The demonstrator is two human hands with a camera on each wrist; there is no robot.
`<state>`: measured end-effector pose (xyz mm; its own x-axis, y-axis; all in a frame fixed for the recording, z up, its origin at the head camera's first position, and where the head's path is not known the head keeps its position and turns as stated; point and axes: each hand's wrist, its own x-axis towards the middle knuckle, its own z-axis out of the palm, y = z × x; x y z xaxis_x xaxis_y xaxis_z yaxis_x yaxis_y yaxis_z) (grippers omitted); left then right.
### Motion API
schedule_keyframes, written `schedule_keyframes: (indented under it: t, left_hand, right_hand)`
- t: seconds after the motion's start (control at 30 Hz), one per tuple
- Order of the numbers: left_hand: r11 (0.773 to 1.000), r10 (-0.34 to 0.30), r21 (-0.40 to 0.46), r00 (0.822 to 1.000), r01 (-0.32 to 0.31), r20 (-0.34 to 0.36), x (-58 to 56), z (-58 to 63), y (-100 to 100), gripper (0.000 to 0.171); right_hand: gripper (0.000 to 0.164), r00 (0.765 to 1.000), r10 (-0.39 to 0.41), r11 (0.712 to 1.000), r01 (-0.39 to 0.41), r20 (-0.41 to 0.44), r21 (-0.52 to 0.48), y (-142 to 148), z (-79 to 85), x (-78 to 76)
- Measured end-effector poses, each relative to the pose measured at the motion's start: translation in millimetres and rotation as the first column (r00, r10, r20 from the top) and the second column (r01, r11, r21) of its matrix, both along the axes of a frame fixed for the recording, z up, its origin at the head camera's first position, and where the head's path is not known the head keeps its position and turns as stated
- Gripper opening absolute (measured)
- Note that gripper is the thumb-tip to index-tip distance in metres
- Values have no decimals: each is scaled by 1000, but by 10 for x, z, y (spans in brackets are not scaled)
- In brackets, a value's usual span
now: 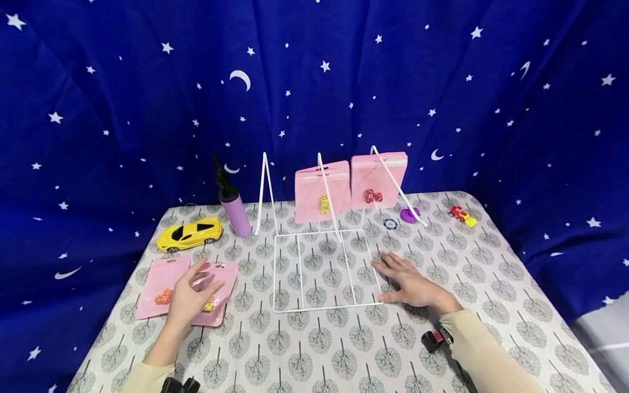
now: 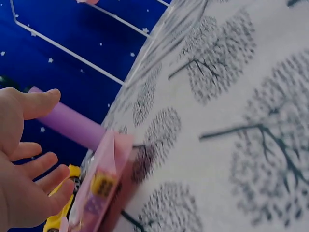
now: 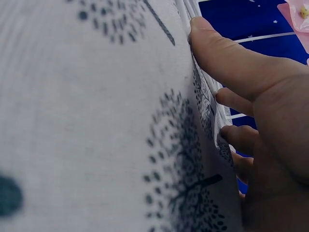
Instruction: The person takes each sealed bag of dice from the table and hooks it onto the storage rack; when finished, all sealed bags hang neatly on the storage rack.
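Observation:
My left hand point(image 1: 189, 297) is over two pink zip pouches on the table, fingers loosely bent and thumb apart, nothing held. One pouch point(image 1: 149, 297) shows orange dice; the other pouch point(image 1: 227, 278) shows yellow dice, partly covered by the hand. In the left wrist view, the hand point(image 2: 24, 179) has spread fingers beside a pouch point(image 2: 120, 141). My right hand point(image 1: 410, 283) rests on the tablecloth with fingers extended, right at the right side of a white wire rack point(image 1: 314, 309). Two more pink pouches hang on that rack: one point(image 1: 309, 188) with yellow dice, another point(image 1: 388, 169) with red dice.
A yellow toy car point(image 1: 191, 234) and a purple bottle point(image 1: 237, 215) stand at the back left. Behind the rack's right side lie a purple object point(image 1: 409, 215) and a small round disc point(image 1: 390, 224). A red and yellow toy vehicle point(image 1: 462, 216) sits farther right.

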<state>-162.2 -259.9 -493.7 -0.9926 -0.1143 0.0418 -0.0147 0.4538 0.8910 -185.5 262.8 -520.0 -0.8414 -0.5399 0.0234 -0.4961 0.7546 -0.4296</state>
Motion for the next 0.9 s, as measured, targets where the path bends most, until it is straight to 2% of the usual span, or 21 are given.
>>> schedule_keyframes:
  t: [0.23, 0.37, 0.5, 0.63, 0.73, 0.9]
  left_hand:
    - [997, -6, -78, 990, 17, 138, 48, -24, -109, 88]
    - [988, 1, -152, 985, 25, 170, 60, -52, -139, 86]
    - [967, 19, -254, 986, 24, 165, 58, -84, -141, 77]
    - [927, 26, -374, 991, 24, 128, 44, -113, -132, 72]
    - [904, 30, -427, 993, 23, 117, 41, -130, -122, 73]
    - [880, 55, -475, 993, -1, 100, 51, -137, -100, 78]
  right_hand:
    - [91, 1000, 1, 1000, -1, -1, 10, 1, -4, -6]
    - [91, 1000, 2, 1000, -2, 0, 7, -2, -11, -6]
    - [90, 1000, 9, 1000, -9, -21, -12, -4, -17, 4]
    - [90, 1000, 2, 1000, -2, -20, -10, -5, -5, 14]
    - [90, 1000, -5, 1000, 5, -2, -7, -6, 5, 13]
    - [91, 1000, -9, 1000, 10, 25, -4, -10, 16, 8]
